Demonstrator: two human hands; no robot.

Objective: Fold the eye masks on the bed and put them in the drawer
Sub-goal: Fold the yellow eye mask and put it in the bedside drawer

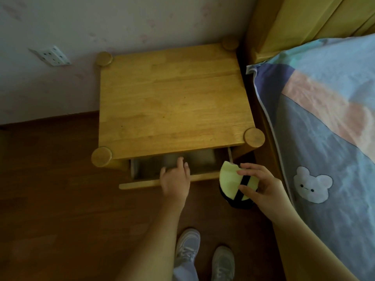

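At the nightstand [172, 98], the left hand [175, 179] gripped the front of the part-open drawer [203, 176]; right hand [261, 185] pinched 1 folded eye mask [231, 179] just beside it. Folding done, stowing left.

Person, seen from above: two bare forearms, no sleeves in view, no rings or watch visible. Pale lavender trouser leg [185, 271] at the bottom edge. Pair of grey-white lace-up sneakers [187, 247], mesh panels, white laces, rounded toes.
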